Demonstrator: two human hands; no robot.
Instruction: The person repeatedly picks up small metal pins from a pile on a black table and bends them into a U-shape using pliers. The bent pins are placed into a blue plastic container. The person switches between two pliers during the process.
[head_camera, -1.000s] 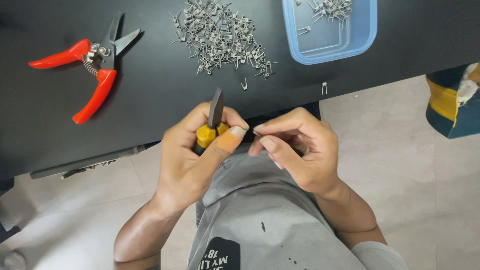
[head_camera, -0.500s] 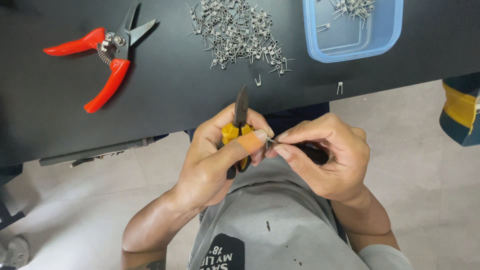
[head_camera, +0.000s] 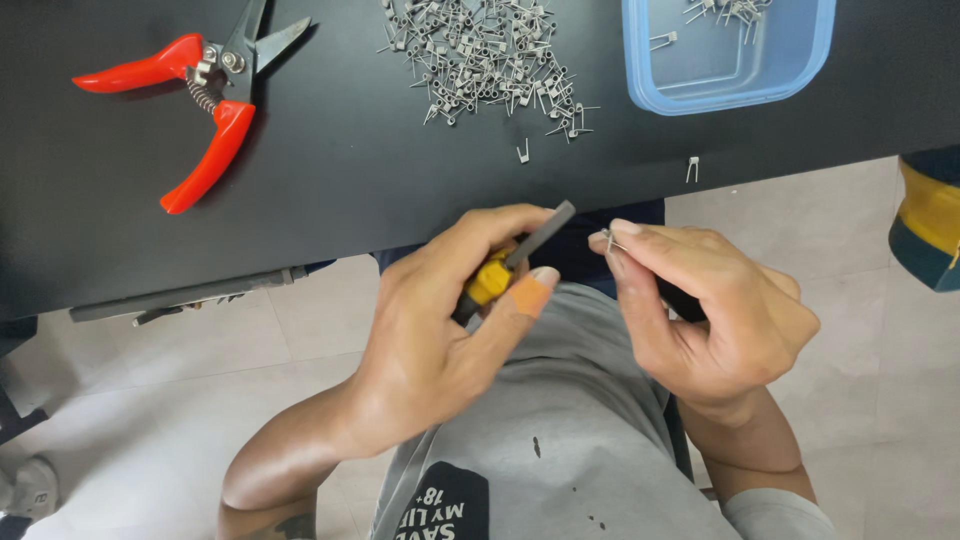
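A black table (head_camera: 400, 180) fills the upper part of the view, its matte top catching only a soft, even light with no hard shadows. Along its near edge on the left a dark rail (head_camera: 180, 297) runs under the tabletop. Below lies a floor (head_camera: 860, 330) of large pale grey tiles with thin joints. At the right edge stands something dark blue and yellow (head_camera: 930, 220), cut off by the frame.

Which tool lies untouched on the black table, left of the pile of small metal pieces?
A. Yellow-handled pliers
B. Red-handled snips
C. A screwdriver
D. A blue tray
B: the red-handled snips lie alone on the black table, left of the pile of small metal pieces, away from both hands.
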